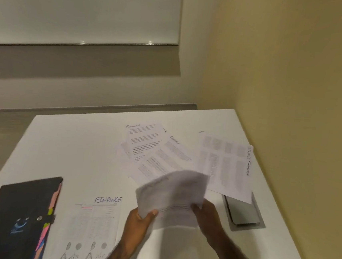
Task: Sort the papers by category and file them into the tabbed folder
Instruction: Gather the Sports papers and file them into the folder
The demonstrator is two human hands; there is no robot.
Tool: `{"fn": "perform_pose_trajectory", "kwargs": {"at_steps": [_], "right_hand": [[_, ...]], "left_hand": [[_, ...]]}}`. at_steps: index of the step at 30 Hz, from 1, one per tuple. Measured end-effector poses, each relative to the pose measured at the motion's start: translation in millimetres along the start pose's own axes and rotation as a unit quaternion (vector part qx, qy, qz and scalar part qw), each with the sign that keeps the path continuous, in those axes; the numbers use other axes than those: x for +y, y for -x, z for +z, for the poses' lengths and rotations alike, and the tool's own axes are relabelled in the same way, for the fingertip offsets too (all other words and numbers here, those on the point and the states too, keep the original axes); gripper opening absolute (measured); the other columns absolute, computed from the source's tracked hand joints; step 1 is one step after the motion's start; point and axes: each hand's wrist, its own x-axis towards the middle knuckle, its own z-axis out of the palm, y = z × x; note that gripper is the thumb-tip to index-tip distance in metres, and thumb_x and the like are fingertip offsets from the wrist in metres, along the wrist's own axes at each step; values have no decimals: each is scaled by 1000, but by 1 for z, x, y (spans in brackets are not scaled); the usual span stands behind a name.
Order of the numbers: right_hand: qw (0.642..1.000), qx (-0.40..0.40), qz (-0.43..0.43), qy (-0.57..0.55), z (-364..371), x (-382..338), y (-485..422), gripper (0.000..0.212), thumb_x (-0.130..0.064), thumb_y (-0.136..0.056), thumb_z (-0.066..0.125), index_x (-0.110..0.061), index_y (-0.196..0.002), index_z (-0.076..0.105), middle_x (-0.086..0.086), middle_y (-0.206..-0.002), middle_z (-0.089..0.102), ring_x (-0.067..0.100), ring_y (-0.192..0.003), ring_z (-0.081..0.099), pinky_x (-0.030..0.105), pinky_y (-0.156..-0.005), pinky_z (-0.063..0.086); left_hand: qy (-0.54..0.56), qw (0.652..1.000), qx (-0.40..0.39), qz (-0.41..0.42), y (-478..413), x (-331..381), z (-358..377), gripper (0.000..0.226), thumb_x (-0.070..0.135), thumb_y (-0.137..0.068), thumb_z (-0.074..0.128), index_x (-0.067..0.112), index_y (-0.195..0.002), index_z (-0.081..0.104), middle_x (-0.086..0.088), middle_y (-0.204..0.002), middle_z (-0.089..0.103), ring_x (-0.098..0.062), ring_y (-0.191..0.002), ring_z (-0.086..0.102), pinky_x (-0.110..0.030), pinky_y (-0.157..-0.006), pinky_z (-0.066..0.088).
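My left hand point(139, 220) and right hand point(203, 213) have fingers clamped on the near edge of light, floppy papers point(172, 192), which bend easily, so I should support them underneath.

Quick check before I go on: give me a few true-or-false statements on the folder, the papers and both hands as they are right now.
1. The black folder lies shut on the table, its strap snapped. True.
2. Both the left hand and the right hand hold the blurred sheets. True.
3. The sheet beside the folder is headed "SPORTS". False: it reads "FINANCE".
4. The loose pile sits at the table's near left corner. False: it lies toward the far side, right of centre.
5. A sheet partly covers the grey panel set in the table. True.
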Motion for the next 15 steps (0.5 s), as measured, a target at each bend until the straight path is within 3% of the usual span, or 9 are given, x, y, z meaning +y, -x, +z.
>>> {"fn": "perform_pose_trajectory", "kwargs": {"at_steps": [1, 3, 6, 8, 11, 13, 15], "right_hand": [[1000, -2, 7, -10, -1, 2, -3, 18, -8, -98, 58, -22, -94, 68, -10, -85, 71, -4, -74, 64, 8, -61, 47], [1000, 11, 22, -12, 0, 10, -14, 19, -13, -94, 60, -21, -78, 65, -10, -70, 65, -2, -60, 57, 18, -58, 44], [993, 103, 58, -16, -4, 20, -34, 24, -25, -90, 61, -18, -67, 57, -6, -63, 61, 10, -59, 55, 28, -58, 46], [980, 170, 105, -21, -18, 25, -47, 17, -27, -90, 60, -14, -80, 64, -1, -78, 70, 19, -72, 64, 35, -69, 55], [964, 207, 158, 51, -43, 39, -63, 25, -32, -95, 60, -11, -108, 66, 4, -104, 72, 20, -90, 65, 31, -77, 55], [959, 168, 153, 167, -49, 50, -73, 44, -40, -95, 59, -14, -131, 58, 7, -126, 65, 25, -114, 61, 36, -93, 53], [949, 82, 115, 282, -45, 57, -83, 64, -48, -95, 57, -19, -150, 40, 8, -150, 47, 31, -138, 43, 43, -111, 41]], "left_hand": [[-15, 1000, 6, 3, -4, 3, 1, 2, 17, -89, 77, 16, -88, 76, 7, -79, 80, -19, -84, 78, -22, -68, 59], [-57, 998, 21, 12, -13, 5, 3, 21, 30, -86, 78, 9, -86, 75, 5, -74, 78, -26, -84, 77, -34, -73, 60], [-66, 997, 38, 34, -20, 14, 2, 31, 34, -84, 77, 6, -98, 74, -10, -91, 77, -29, -92, 74, -43, -87, 57], [-50, 997, 52, 22, -20, 25, 0, 29, 25, -85, 81, 8, -106, 71, -19, -100, 74, -31, -99, 70, -45, -93, 53], [-47, 997, 66, -12, -20, 39, -5, 41, 17, -87, 79, -2, -121, 67, -27, -117, 69, -31, -101, 62, -44, -95, 48], [-20, 997, 72, -36, -19, 44, -11, 46, 12, -89, 76, -7, -128, 62, -31, -126, 64, -34, -108, 60, -42, -97, 44], [-5, 997, 72, -41, -14, 48, -7, 53, 11, -87, 78, -9, -132, 59, -32, -131, 61, -39, -117, 59, -43, -103, 42]]}}
